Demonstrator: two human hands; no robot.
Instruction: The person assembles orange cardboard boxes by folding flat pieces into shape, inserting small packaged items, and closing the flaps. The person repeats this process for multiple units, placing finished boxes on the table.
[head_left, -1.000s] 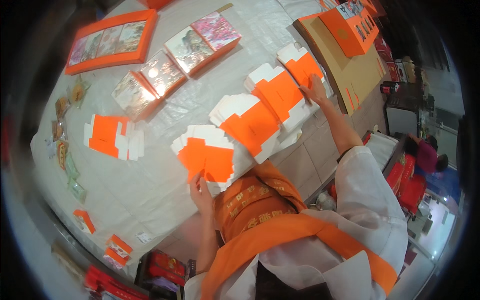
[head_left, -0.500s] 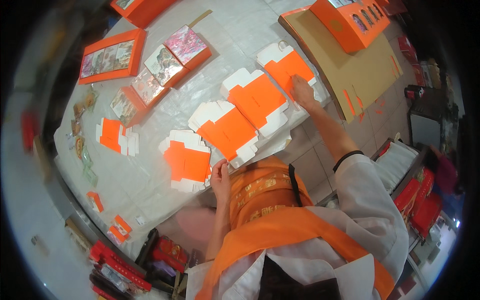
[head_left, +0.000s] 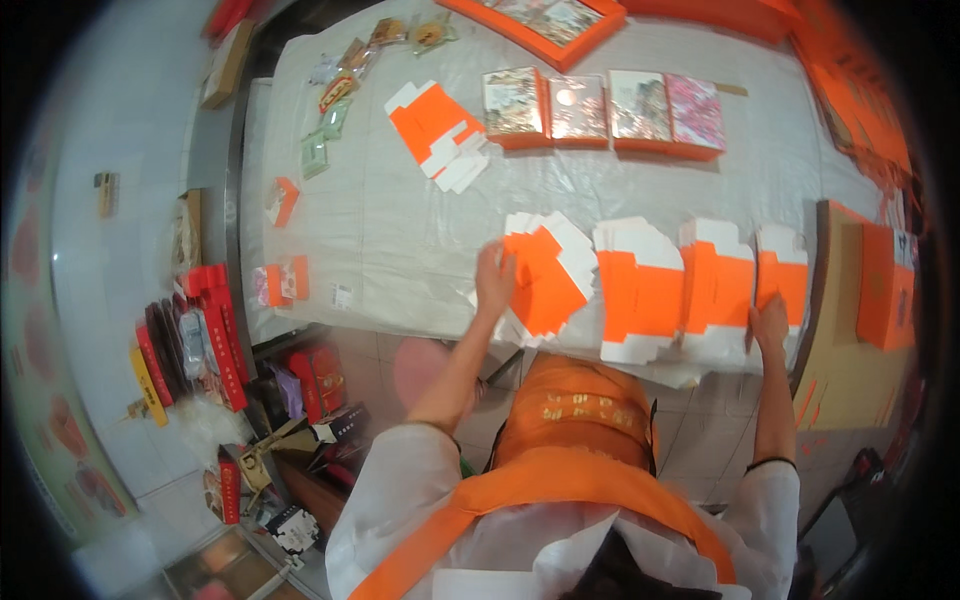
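Four-sided orange and white flat box blanks lie in several fanned stacks along the table's near edge. At the leftmost stack, my left hand has its fingers closed at the blanks' left edge. My right hand is on the lower part of the rightmost stack, fingertips closed on its edge. Between them lie two more stacks, a left one and a right one. Farther back, another small group of blanks lies tilted. How many blanks each hand grips is hidden.
Behind the stacks stand picture-topped boxes in a row. Wrapped packets lie at the table's far left, small orange pieces nearer. Brown cardboard with an orange box is at right. Red bags stand left.
The view has swung round, so the table now lies straighter ahead. My left hand has gone to the upper left edge of the leftmost stack. My right hand remains at the rightmost stack, lower down.
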